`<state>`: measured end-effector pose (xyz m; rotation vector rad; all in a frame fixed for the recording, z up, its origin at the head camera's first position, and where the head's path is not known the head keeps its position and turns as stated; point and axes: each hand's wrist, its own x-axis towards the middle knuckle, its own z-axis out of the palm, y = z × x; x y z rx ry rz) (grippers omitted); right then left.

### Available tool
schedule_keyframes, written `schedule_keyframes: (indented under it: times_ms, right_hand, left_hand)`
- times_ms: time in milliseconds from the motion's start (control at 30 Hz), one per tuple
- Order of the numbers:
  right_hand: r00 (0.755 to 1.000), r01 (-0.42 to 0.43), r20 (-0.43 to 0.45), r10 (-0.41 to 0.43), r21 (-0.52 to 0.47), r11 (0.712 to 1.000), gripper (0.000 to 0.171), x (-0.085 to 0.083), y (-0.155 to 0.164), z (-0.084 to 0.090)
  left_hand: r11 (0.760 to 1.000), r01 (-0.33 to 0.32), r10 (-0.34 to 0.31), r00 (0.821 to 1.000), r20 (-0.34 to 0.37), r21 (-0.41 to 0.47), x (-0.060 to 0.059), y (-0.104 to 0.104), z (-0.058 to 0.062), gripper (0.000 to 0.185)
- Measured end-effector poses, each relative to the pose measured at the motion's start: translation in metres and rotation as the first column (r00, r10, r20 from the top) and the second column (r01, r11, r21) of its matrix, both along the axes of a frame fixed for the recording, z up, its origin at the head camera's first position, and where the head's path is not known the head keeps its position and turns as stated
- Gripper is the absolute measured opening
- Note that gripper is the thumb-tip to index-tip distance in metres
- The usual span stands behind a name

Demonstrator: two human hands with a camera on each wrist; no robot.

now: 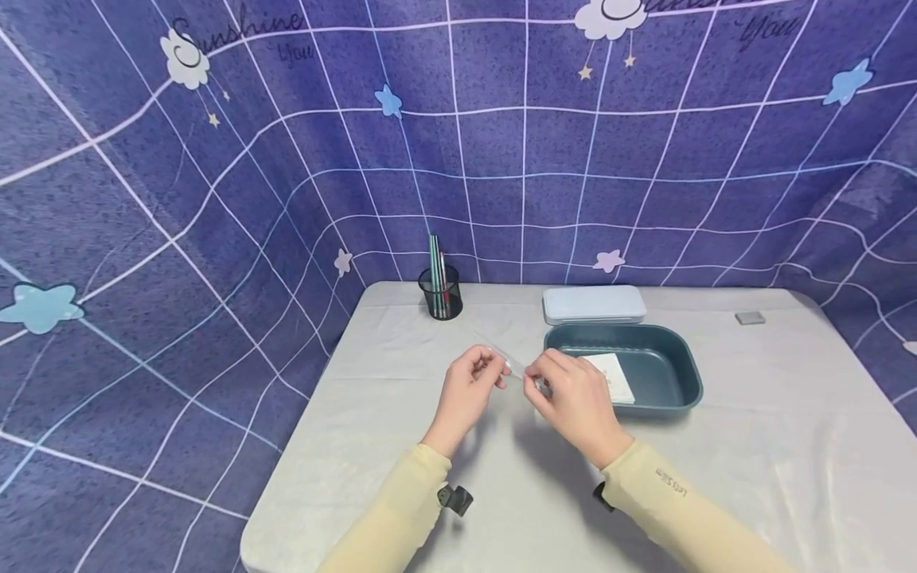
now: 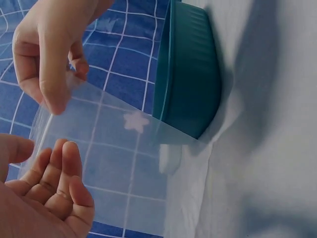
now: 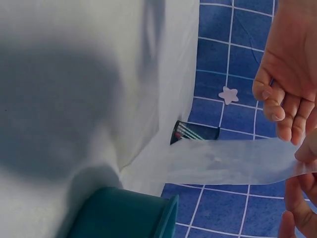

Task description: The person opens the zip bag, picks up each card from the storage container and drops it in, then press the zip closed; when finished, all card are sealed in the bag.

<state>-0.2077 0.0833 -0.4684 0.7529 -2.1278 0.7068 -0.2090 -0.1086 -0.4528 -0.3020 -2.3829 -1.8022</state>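
Observation:
A clear plastic bag [image 1: 510,364], thin and flat, stretches between the two hands above the table. My left hand [image 1: 467,391] pinches one end of its edge between thumb and fingers. At the other end, my right hand [image 1: 573,398] grips the film with its thumb and bent fingers. In the left wrist view the see-through bag [image 2: 124,163] hangs down from both hands, with the wall cloth showing through it. The right wrist view shows the bag [image 3: 228,161] as a long pale strip, overlapping part of the pen holder.
A teal bin [image 1: 673,407] stands beside the right hand, with a flat white square item [image 1: 612,377] in it. Behind it lies a pale blue case [image 1: 595,305]. A black mesh pen holder [image 1: 440,298] with pencils is at back left, a small grey block [image 1: 750,318] at back right.

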Motion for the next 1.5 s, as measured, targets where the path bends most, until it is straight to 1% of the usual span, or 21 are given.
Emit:
schedule_keyframes:
  times_ms: [133, 200, 267, 333, 367, 433, 500, 567, 600, 667, 733, 767, 800, 867, 933, 1033, 1133, 1200, 1300, 1400, 1500]
  right_hand:
    - [1.0, -0.013, -0.004, 0.013, 0.001, 1.0, 0.003, 0.002, -0.002, -0.004]
    - [0.999, -0.028, 0.014, 0.028, -0.01, 1.0, 0.006, 0.004, -0.004, -0.005]
    - [0.997, -0.049, 0.063, 0.051, -0.033, 0.998, 0.011, 0.005, -0.004, -0.003]
    - [0.985, -0.074, 0.147, 0.085, -0.076, 0.994, 0.013, 0.006, -0.005, 0.0]
    - [0.972, -0.089, 0.206, 0.11, -0.108, 0.99, 0.014, 0.007, -0.005, 0.003]
    - [0.929, -0.115, 0.328, 0.172, -0.187, 0.976, 0.015, 0.006, -0.006, 0.01]
    - [0.872, -0.114, 0.433, 0.226, -0.27, 0.956, 0.018, 0.005, -0.006, 0.016]
    - [0.809, -0.102, 0.515, 0.284, -0.352, 0.93, 0.023, 0.004, -0.007, 0.022]
    - [0.781, -0.092, 0.544, 0.308, -0.387, 0.917, 0.025, 0.003, -0.007, 0.024]
    - [0.738, -0.068, 0.581, 0.343, -0.442, 0.895, 0.029, 0.002, -0.008, 0.027]
    - [0.708, -0.044, 0.606, 0.363, -0.474, 0.879, 0.03, 0.001, -0.008, 0.029]
    - [0.702, -0.036, 0.613, 0.362, -0.477, 0.878, 0.029, 0.0, -0.008, 0.03]
    - [0.703, -0.029, 0.617, 0.354, -0.472, 0.881, 0.028, 0.0, -0.007, 0.031]
    - [0.713, -0.022, 0.619, 0.33, -0.45, 0.893, 0.024, -0.001, -0.006, 0.031]
    - [0.726, -0.018, 0.619, 0.301, -0.421, 0.907, 0.019, -0.001, -0.005, 0.031]
    - [0.746, -0.026, 0.602, 0.284, -0.4, 0.916, 0.012, -0.001, -0.004, 0.03]
    - [0.775, -0.033, 0.576, 0.258, -0.372, 0.928, 0.008, -0.001, -0.003, 0.031]
    - [0.793, -0.035, 0.56, 0.239, -0.35, 0.936, 0.007, -0.001, -0.003, 0.032]
    - [0.81, -0.016, 0.554, 0.191, -0.306, 0.952, 0.005, -0.002, -0.003, 0.033]
    - [0.822, 0.022, 0.557, 0.121, -0.242, 0.97, 0.005, -0.003, -0.003, 0.032]
    - [0.834, 0.051, 0.548, 0.063, -0.191, 0.98, 0.005, -0.003, -0.004, 0.032]
  left_hand:
    - [0.999, -0.037, 0.037, 0.999, 0.008, -0.023, 0.0, 0.002, 0.003, 0.015]
    - [0.997, -0.06, 0.06, 0.998, -0.001, -0.042, 0.0, 0.002, 0.005, 0.016]
    - [0.995, -0.076, 0.074, 0.997, -0.026, -0.068, -0.001, 0.002, 0.006, 0.017]
    - [0.989, -0.091, 0.083, 0.994, -0.071, -0.113, 0.0, 0.002, 0.008, 0.016]
    - [0.984, -0.1, 0.086, 0.991, -0.101, -0.146, 0.0, 0.002, 0.01, 0.016]
    - [0.968, -0.127, 0.088, 0.98, -0.179, -0.216, 0.001, 0.003, 0.013, 0.014]
    - [0.942, -0.169, 0.089, 0.96, -0.266, -0.292, 0.002, 0.005, 0.016, 0.012]
    - [0.909, -0.215, 0.086, 0.935, -0.344, -0.357, 0.003, 0.007, 0.019, 0.011]
    - [0.891, -0.24, 0.083, 0.921, -0.38, -0.386, 0.003, 0.008, 0.019, 0.011]
    - [0.856, -0.276, 0.066, 0.897, -0.437, -0.437, 0.004, 0.01, 0.019, 0.012]
    - [0.827, -0.296, 0.044, 0.882, -0.469, -0.479, 0.005, 0.013, 0.019, 0.012]
    - [0.813, -0.303, 0.033, 0.877, -0.479, -0.498, 0.005, 0.014, 0.019, 0.011]
    - [0.802, -0.307, 0.025, 0.874, -0.485, -0.512, 0.005, 0.015, 0.019, 0.011]
    - [0.79, -0.307, 0.013, 0.875, -0.484, -0.532, 0.007, 0.016, 0.019, 0.01]
    - [0.787, -0.299, 0.01, 0.88, -0.474, -0.539, 0.007, 0.018, 0.02, 0.009]
    - [0.789, -0.287, 0.004, 0.886, -0.463, -0.543, 0.008, 0.019, 0.021, 0.008]
    - [0.782, -0.281, -0.008, 0.888, -0.46, -0.556, 0.008, 0.019, 0.021, 0.008]
    - [0.774, -0.283, -0.013, 0.887, -0.461, -0.567, 0.007, 0.019, 0.021, 0.007]
    - [0.748, -0.302, -0.021, 0.879, -0.476, -0.591, 0.006, 0.02, 0.019, 0.007]
    - [0.72, -0.325, -0.025, 0.87, -0.492, -0.613, 0.004, 0.021, 0.016, 0.009]
    - [0.707, -0.341, -0.025, 0.863, -0.505, -0.619, 0.002, 0.022, 0.013, 0.011]
